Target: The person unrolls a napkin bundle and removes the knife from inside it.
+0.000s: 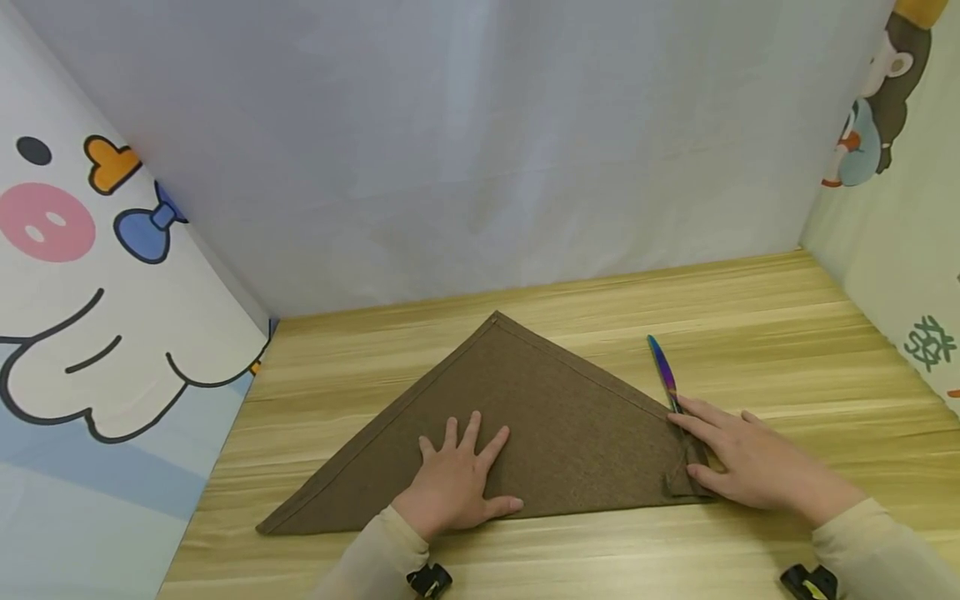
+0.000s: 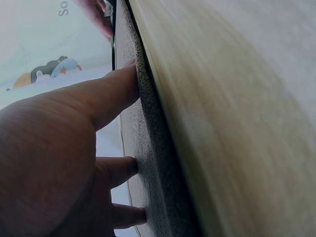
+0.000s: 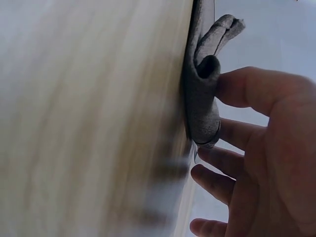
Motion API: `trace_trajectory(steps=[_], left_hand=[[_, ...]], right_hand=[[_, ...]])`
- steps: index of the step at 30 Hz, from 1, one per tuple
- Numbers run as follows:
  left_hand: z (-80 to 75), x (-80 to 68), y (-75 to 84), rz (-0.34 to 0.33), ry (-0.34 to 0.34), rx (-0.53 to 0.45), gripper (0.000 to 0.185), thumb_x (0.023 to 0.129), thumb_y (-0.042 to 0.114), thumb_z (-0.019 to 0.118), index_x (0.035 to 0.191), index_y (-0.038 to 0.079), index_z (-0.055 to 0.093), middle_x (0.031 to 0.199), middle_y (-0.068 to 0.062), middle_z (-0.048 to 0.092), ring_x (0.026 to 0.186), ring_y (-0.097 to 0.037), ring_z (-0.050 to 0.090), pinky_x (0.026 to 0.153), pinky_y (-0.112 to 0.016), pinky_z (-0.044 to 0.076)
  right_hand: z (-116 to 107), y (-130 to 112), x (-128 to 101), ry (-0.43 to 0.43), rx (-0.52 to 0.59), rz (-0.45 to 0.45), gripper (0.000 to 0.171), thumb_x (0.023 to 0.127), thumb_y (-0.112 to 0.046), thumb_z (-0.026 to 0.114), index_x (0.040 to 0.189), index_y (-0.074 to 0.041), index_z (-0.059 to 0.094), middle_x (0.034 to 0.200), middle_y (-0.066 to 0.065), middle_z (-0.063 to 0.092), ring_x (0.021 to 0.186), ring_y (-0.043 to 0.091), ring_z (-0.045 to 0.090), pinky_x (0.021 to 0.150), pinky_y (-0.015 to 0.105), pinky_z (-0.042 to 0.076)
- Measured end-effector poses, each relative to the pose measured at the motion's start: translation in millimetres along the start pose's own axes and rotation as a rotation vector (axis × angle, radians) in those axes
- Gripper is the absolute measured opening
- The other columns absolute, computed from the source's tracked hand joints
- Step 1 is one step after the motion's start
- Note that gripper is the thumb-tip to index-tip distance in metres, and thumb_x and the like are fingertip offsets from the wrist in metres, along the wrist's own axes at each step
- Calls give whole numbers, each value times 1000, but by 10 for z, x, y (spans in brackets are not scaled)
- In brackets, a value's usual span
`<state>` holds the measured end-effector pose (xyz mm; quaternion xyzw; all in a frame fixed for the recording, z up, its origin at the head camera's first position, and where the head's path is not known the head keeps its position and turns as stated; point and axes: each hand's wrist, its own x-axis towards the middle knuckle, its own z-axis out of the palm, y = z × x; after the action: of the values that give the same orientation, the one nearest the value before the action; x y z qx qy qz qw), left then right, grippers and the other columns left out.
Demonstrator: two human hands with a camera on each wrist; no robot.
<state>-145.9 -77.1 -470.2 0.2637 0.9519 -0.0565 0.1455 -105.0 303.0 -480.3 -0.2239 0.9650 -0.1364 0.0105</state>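
A brown cloth napkin point(image 1: 570, 417), folded into a triangle, lies on the wooden table with its point toward the back. My left hand point(image 1: 453, 483) rests on it near the front edge, fingers spread and thumb out to the right. At the napkin's right end the corner is turned over into a thick roll point(image 3: 201, 108). The thumb and forefinger of my right hand point(image 1: 750, 458) press on that roll, while its other fingers extend past the end. A table knife point(image 1: 663, 367) with a shiny blue-purple blade sticks out behind this end; its lower part is hidden by the hand and cloth.
The wood-grain table point(image 1: 825, 350) meets a pale hanging cloth point(image 1: 480, 167) at the back. A printed cartoon panel point(image 1: 112, 317) stands along the left side, and another printed panel point(image 1: 900, 250) along the right.
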Motion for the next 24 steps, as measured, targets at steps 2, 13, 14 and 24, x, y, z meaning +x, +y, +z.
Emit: trace_trajectory(steps=[2, 13, 14, 24], left_hand=[[1, 0, 1, 2, 2, 3, 93, 81, 81, 40, 155, 28, 20, 158, -20, 15, 137, -51, 22, 91, -76, 28], [8, -1, -5, 2, 7, 2, 93, 81, 81, 40, 155, 28, 21, 157, -20, 16, 137, -51, 22, 91, -76, 28], [10, -1, -7, 3, 8, -2, 93, 81, 81, 40, 155, 28, 21, 157, -20, 16, 137, -51, 22, 91, -76, 28], [27, 2, -32, 1, 13, -32, 93, 81, 81, 42, 155, 29, 21, 158, -19, 15, 138, -51, 21, 90, -78, 27]], right_hand=[[0, 2, -2, -4, 2, 0, 64, 90, -38, 66, 143, -9, 46, 150, 17, 35, 125, 38, 48, 92, 71, 32], [-26, -78, -13, 10, -13, -35, 70, 90, -55, 60, 142, -10, 49, 150, 17, 36, 129, 37, 44, 93, 70, 33], [-22, -82, -16, 13, -17, -39, 70, 89, -55, 61, 141, -9, 49, 149, 17, 36, 129, 37, 44, 92, 70, 34], [25, -75, -32, 31, -30, -26, 70, 88, -53, 63, 138, -6, 52, 146, 20, 40, 124, 38, 49, 91, 69, 35]])
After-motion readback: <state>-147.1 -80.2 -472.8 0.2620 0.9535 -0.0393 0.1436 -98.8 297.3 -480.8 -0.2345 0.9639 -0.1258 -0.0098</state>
